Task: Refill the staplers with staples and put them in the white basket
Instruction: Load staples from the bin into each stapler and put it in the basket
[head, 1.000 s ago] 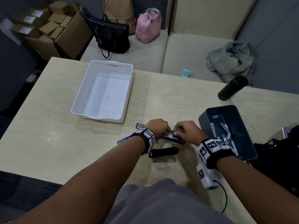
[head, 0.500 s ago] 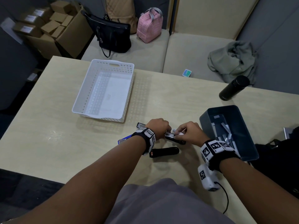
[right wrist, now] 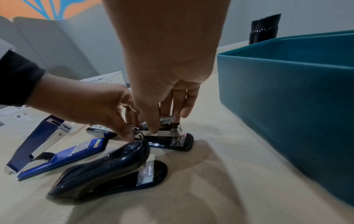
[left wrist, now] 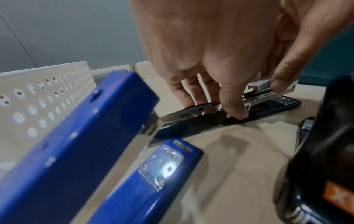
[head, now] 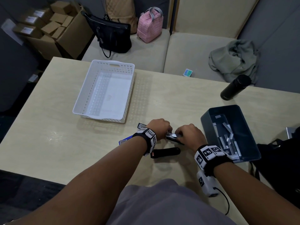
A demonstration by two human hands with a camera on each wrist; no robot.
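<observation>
A dark stapler (head: pixel 172 138) lies opened on the table between my hands, its chrome magazine exposed (right wrist: pixel 172 141). My left hand (head: pixel 164 129) grips it at the hinge side, one finger pressing on the base (left wrist: pixel 237 113). My right hand (right wrist: pixel 168 122) pinches a silver staple strip (right wrist: pixel 168 119) down onto the magazine. A closed black stapler (head: pixel 167 151) lies just in front of them. At the left an opened blue stapler (right wrist: pixel 63 153) rests by my left wrist. The white basket (head: pixel 103 64) stands further back on the left with nothing in it.
A dark bin (head: pixel 204 125) with several staple strips sits close to my right hand. Behind it a black bottle (head: pixel 235 87) lies at the table's far edge. A black bag (head: pixel 279 159) is at the right edge. The couch behind holds bags and a grey garment.
The staple strip, held tilted up in my right fingers half a second ago, now lies lower on the magazine. My left hand has stayed on the stapler.
</observation>
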